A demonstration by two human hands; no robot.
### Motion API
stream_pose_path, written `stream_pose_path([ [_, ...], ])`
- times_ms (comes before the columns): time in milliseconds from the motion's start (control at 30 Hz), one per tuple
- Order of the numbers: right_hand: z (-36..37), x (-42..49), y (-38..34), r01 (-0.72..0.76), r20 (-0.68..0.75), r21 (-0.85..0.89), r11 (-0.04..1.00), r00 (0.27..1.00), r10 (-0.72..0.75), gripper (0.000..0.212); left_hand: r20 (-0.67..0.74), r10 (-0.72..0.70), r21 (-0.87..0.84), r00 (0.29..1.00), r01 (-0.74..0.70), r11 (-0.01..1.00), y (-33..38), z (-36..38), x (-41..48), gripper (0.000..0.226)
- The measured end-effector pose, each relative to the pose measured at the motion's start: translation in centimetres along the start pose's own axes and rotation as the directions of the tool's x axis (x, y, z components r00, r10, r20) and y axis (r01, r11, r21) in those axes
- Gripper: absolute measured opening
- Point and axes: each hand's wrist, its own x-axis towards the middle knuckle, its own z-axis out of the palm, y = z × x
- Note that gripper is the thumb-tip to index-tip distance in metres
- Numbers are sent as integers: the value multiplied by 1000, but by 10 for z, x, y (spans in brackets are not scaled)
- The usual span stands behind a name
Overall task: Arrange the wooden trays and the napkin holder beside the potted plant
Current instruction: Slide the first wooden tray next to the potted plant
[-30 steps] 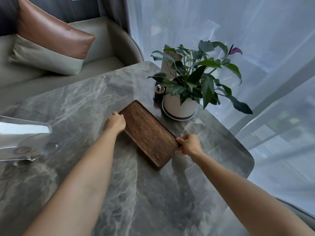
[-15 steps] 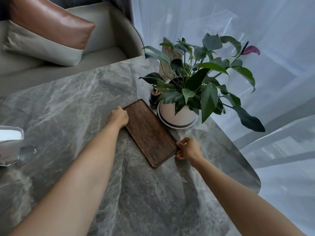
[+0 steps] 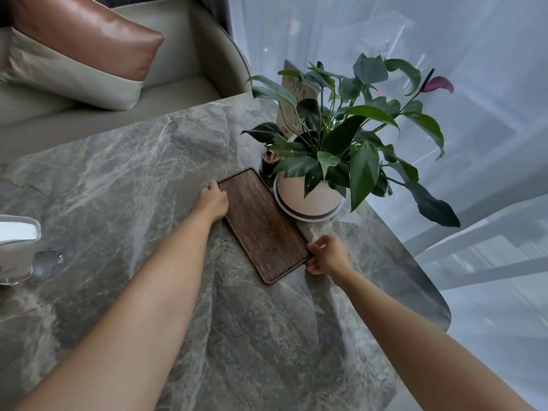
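Head: left hand (image 3: 212,201), right hand (image 3: 327,256) grip tray (image 3: 264,225) (fingers curled).

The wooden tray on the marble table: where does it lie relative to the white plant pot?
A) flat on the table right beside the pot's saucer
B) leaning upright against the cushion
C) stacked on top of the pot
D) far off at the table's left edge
A: the wooden tray lies flat on the table, its long edge close by the saucer of the potted plant, with the left hand and right hand at its two ends.
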Motion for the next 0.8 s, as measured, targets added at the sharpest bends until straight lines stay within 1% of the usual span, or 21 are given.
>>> stream_pose_path([
  [67,0,-2,-1,9,-7,-58,998,1000,-10,32,-8,11,10,1000,-11,1000,-2,-1,-7,49],
  [100,-1,-5,-2,18,-23,-98,995,1000,-21,28,-17,14,30,1000,-14,999,-4,-2,-12,53],
  [167,-1,-14,-4,43,-91,-221,974,994,-65,21,-54,45,110,998,-38,993,-10,-6,-23,56],
  [233,-1,-24,-8,77,-154,-347,935,978,-138,29,-112,99,213,989,-73,974,-20,-10,-36,58],
  [300,2,-33,-15,129,-172,-404,906,962,-214,39,-157,147,305,977,-94,948,-33,-14,-50,59],
  [367,10,-43,-24,184,-171,-444,877,944,-284,49,-172,167,357,971,-97,929,-48,-19,-63,59],
  [533,48,-75,-55,281,-114,-605,745,896,-430,66,-168,195,432,966,-106,896,-98,-37,-102,58],
  [633,80,-97,-73,358,-46,-671,649,854,-518,70,-193,185,454,964,-80,888,-133,-55,-126,59],
  [800,145,-145,-98,469,90,-720,511,794,-602,72,-246,127,460,961,0,888,-202,-89,-168,60],
])
